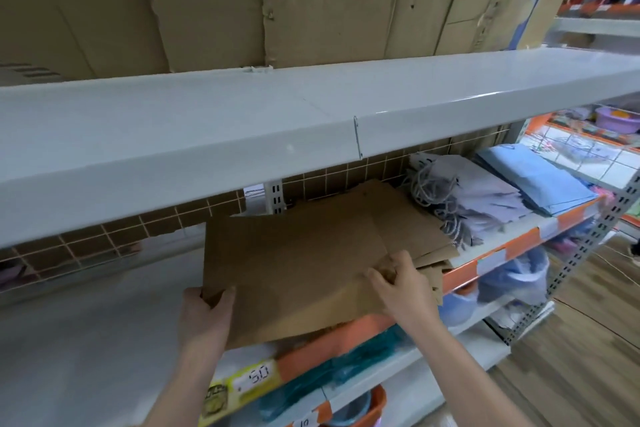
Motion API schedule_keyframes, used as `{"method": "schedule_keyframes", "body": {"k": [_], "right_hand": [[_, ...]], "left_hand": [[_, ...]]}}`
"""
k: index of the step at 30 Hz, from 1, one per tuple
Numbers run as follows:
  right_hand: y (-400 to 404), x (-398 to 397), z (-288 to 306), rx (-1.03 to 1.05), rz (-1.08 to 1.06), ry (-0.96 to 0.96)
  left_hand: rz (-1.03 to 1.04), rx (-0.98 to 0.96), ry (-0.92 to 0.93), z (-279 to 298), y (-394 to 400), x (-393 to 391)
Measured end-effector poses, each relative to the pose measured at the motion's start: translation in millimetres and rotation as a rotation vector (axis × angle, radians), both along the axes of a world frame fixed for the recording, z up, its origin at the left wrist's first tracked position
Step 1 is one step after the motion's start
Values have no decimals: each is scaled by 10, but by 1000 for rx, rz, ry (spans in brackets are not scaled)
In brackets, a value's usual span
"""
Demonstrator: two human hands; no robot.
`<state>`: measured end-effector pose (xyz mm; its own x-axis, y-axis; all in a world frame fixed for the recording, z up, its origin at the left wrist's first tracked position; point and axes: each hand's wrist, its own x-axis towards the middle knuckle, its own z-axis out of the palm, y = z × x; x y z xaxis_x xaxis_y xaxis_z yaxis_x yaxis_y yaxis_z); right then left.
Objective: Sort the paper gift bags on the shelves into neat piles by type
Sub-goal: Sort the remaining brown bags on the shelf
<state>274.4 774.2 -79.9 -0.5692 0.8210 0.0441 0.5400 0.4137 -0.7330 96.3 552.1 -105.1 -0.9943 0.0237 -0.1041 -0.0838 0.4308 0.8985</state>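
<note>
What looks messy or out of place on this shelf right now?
The grey bags lie fanned and crooked, cord handles tangled. The brown bags, held by the left hand and right hand, sit skewed over the shelf edge.

Both forearms are bare to the frame edge, the left grip and right grip unadorned.
</note>
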Motion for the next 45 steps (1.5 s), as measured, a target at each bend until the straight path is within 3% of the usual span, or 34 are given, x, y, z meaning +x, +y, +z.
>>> {"method": "schedule_keyframes", "body": {"k": [8, 20, 25, 33, 38, 41, 45], "right_hand": [[705, -72, -38, 93, -54, -129], [1980, -48, -181, 243, 162, -213], [2278, -108, -263, 124, 303, -255], [2480, -257, -320, 161, 385, -341], [2495, -292, -284, 175, 385, -401], [2398, -300, -308, 186, 397, -438], [2360, -300, -324, 122, 397, -412]], "left_hand": [[-150, 44, -30, 69, 743, 152], [61, -16, -82, -36, 1738, 573], [158, -89, -78, -43, 1933, 773], [291, 66, -232, -58, 1964, 689], [388, 265, -340, -5, 1821, 610], [291, 496, -505, 35, 1675, 554], [145, 497, -538, 19, 1604, 479]]}}
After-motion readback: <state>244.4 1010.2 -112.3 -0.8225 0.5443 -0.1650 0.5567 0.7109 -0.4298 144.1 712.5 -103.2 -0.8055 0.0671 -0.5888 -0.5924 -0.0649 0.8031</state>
